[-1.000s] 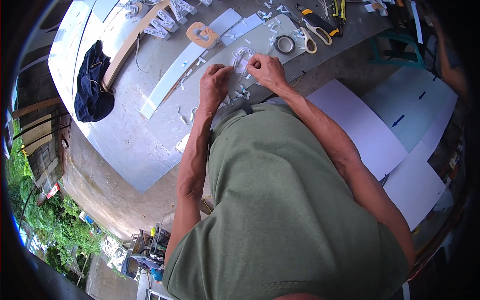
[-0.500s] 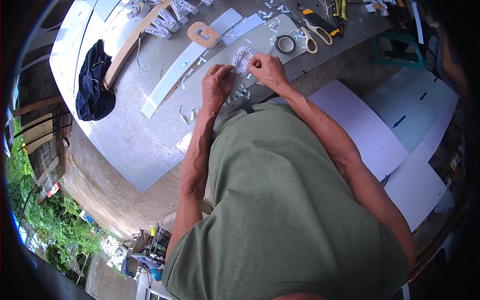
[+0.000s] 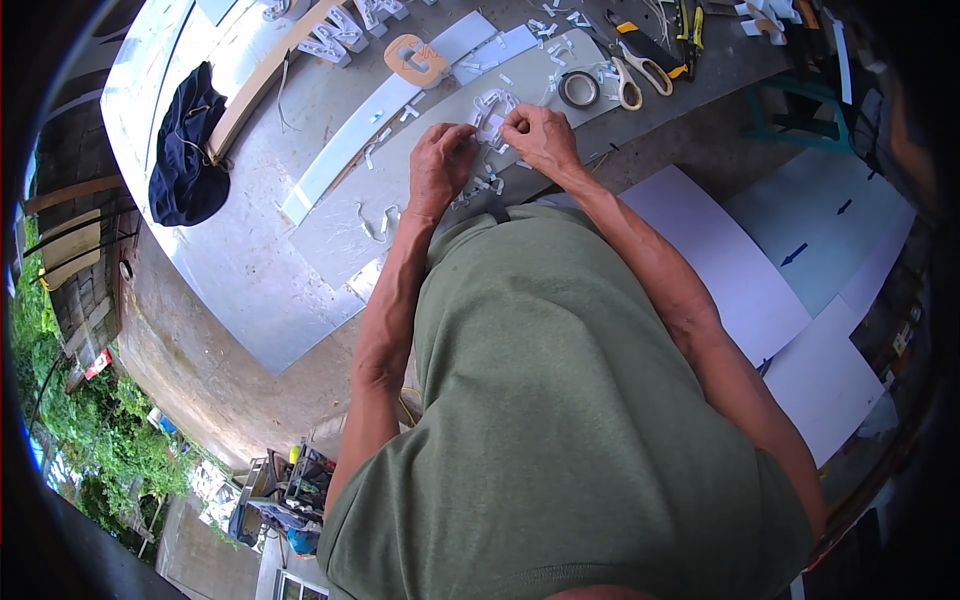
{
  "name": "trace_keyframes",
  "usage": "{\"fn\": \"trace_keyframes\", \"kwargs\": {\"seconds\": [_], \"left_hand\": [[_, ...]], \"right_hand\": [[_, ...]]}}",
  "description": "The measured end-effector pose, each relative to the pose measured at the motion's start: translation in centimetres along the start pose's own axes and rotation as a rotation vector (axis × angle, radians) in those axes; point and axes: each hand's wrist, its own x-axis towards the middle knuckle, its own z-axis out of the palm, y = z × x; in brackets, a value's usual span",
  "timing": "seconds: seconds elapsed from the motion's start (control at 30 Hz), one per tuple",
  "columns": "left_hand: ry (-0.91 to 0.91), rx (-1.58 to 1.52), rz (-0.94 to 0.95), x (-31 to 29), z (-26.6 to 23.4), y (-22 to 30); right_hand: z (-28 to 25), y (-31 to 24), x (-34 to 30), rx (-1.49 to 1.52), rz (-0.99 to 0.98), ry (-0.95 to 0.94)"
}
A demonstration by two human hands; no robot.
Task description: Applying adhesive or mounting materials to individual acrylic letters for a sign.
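Observation:
My left hand [image 3: 442,165] is closed in a pinch at the left side of a small white letter-shaped shell [image 3: 486,128] on the table. My right hand [image 3: 541,138] pinches at the shell's right side, its fingertips pressed together. Whatever lies between the fingers is too small to make out. Small white modules joined by thin wires seem to lie within the shell. More such modules [image 3: 487,183] are scattered just below it, near my shirt. An orange-faced letter piece [image 3: 416,62] lies farther off, beyond the shell to the left.
A black tape roll [image 3: 564,90], cream-handled scissors [image 3: 629,92], a yellow-black cutter [image 3: 640,42] and yellow pliers [image 3: 691,27] lie at far right. A dark cloth bag [image 3: 187,150] sits at left by a wooden strip [image 3: 262,92]. White sheets [image 3: 705,245] lie to the right.
The whole view has shifted slightly. Both hands stay pinched beside the white shell; my right fingertips now sit a little lower along its side.

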Motion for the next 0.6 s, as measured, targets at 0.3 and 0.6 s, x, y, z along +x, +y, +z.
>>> {"fn": "trace_keyframes", "kwargs": {"seconds": [0.3, 0.6], "left_hand": [[-0.035, -0.022, 0.004, -0.31, 0.10, -0.04], [-0.022, -0.042, -0.056, -0.39, 0.05, 0.07]], "right_hand": [[-0.04, 0.08, 0.03, -0.032, -0.058, 0.011], [0.00, 0.01, 0.04, 0.004, -0.059, 0.010]]}}
